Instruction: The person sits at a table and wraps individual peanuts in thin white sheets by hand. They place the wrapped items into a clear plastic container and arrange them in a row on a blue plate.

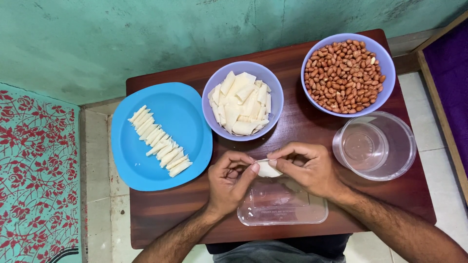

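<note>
left hand (pixel 229 179): pinching the left edge of a small white folded dough wrapper (pixel 267 169) between thumb and fingers, closed on it. Looks like it's steadying the piece so the other side can be worked.

right hand (pixel 308 166): also closed on that wrapper, fingertips curled over its top right edge. Both hands meet right over it, so it's held up off the table rather than lying flat.

where the wrapper is: in the air between the two hands, just above the clear rectangular plastic lid (pixel 282 204) at the near edge, probably there to catch crumbs or serve as a work surface.

blue round plastic plate (pixel 187 104): on the left, carrying a tidy diagonal row of white rolled pieces (pixel 159 141), touching side by side. My guess is that neat lineup keeps them from getting squashed.

lilac plastic bowl of flat white wrappers (pixel 243 102): straight ahead of the hands, easy reach.

lilac plastic bowl of red-brown peanuts (pixel 347 73): far right corner, well within arm's reach too.

clear round plastic container (pixel 374 145): just beside the right hand; can't tell if there's any liquid in it.

dark brown wooden table (pixel 292 126): small, so everything sits packed close around the hands.
</note>
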